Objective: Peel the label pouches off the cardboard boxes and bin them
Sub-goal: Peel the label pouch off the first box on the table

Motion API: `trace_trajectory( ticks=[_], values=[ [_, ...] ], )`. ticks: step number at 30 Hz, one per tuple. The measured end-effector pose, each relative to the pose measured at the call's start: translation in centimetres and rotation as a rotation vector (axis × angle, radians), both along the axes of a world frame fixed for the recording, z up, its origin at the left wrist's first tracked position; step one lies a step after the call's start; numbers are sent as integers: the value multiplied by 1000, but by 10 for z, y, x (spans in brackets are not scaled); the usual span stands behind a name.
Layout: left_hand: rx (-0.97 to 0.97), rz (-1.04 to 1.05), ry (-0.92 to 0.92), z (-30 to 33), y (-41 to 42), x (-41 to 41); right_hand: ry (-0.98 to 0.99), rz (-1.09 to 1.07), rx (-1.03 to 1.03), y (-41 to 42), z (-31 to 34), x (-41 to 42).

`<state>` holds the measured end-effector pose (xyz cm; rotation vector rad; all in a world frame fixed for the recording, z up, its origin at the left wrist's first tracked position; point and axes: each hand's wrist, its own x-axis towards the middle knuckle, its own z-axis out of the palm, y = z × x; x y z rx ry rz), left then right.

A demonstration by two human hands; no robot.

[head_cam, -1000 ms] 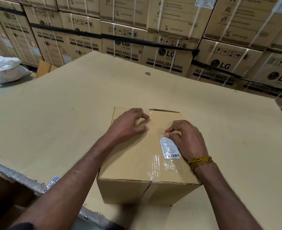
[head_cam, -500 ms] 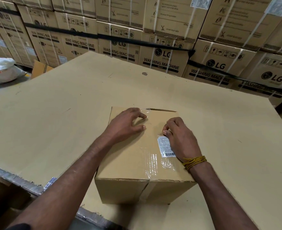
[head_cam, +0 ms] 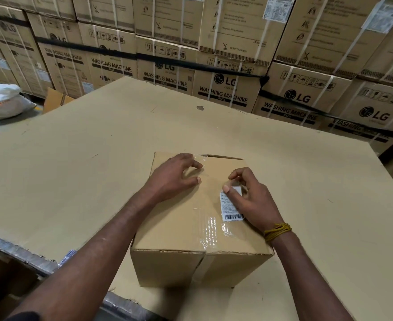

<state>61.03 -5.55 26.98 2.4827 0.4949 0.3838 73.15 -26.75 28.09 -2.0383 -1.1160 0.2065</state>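
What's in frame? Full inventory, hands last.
small cardboard box: 1, brown, near middle of the work surface
label: 1, white with barcode, right half of the box top, under clear tape
clear tape: 1 strip, glossy, along the box's centre seam
work surface: 1, tan cardboard sheet
washing machine cartons: many, brown, stacked behind
white sack: 1, far left
yellow thread band: 1, right wrist
left hand: fingertips on the box top
right hand: picking at the label's top edge
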Motion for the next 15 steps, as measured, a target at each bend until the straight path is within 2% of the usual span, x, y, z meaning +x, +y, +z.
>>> trace_trajectory(
  ticks=[4,8,15],
  values=[
    [-8,-3,-6,1,-1,0,265,63,39,-7,5,1],
    [-14,0,-12,1,-1,-1,427,63,103,-18,4,0],
    [-16,7,-7,-3,0,0,447,-13,89,-34,-6,-17]
  ],
)
